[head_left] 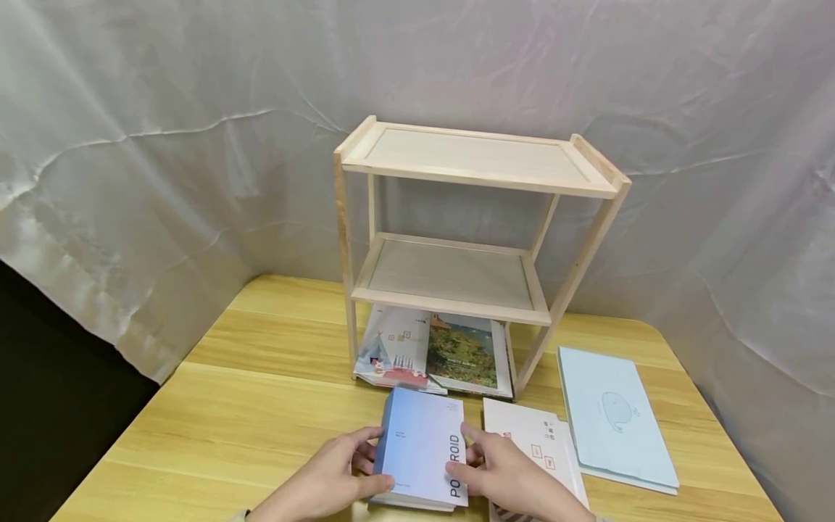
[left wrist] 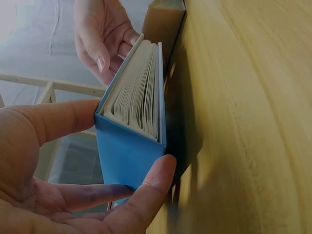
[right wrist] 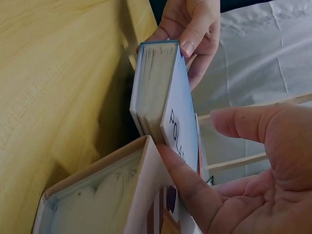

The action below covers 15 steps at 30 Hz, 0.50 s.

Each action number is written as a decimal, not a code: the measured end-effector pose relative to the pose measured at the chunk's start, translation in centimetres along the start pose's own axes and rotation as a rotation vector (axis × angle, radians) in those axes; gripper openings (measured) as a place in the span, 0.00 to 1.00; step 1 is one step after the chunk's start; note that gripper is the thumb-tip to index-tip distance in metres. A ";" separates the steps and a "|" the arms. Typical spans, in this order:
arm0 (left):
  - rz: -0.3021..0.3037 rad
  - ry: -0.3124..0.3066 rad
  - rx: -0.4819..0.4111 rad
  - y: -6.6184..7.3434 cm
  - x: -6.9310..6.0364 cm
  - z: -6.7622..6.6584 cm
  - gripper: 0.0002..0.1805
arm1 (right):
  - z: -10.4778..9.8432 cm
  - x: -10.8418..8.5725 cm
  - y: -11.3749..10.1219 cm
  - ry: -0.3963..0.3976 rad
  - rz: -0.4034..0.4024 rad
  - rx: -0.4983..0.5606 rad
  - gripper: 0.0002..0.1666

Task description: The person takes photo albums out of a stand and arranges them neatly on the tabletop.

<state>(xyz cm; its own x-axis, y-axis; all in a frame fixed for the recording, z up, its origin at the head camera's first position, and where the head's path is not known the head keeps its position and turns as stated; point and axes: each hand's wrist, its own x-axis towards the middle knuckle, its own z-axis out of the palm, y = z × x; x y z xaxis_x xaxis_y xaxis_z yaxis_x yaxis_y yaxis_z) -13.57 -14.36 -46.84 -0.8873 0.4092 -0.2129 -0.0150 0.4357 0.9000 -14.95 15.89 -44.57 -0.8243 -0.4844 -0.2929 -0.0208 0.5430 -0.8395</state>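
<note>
A thick blue-and-white photo album (head_left: 420, 442) with large dark lettering is at the front of the table, slightly raised and tilted in the left wrist view. My left hand (head_left: 329, 475) grips its blue spine (left wrist: 129, 153), with fingers at the top and bottom cover edges. My right hand (head_left: 505, 471) is at the opposite side. In the right wrist view, its thumb (right wrist: 239, 124) stands off the cover while a finger (right wrist: 187, 183) touches near the album's corner. Beside it lies a white album (head_left: 522, 424), partly hidden under my right hand.
Behind stands a pale wooden shelf (head_left: 450, 312) with raised tiers. Beneath its middle tier are a white illustrated album (head_left: 398, 348) and an album with a landscape cover (head_left: 463, 351). A light blue whale-print album (head_left: 616, 413) lies at right. Grey curtains (head_left: 196, 145) surround the table (head_left: 215, 435).
</note>
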 end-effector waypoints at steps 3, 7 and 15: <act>0.013 -0.005 0.002 -0.2 0.0 -0.1 0.43 | 0.1 0.1 -0.1 0.000 0.018 -0.009 0.51; 0.030 -0.003 0.019 -0.3 0.1 -0.1 0.43 | 0.1 0.3 -0.1 -0.025 0.023 -0.033 0.52; 0.046 -0.014 0.038 -0.4 0.0 -0.3 0.42 | 0.0 0.5 -0.2 -0.039 0.020 -0.067 0.50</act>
<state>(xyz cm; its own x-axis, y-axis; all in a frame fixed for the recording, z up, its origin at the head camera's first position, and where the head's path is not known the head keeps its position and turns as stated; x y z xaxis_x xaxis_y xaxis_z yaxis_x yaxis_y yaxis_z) -13.72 -14.74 -47.15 -0.8802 0.4403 -0.1772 0.0433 0.4463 0.8938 -15.38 15.56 -44.59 -0.8024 -0.4986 -0.3279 -0.0437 0.5971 -0.8010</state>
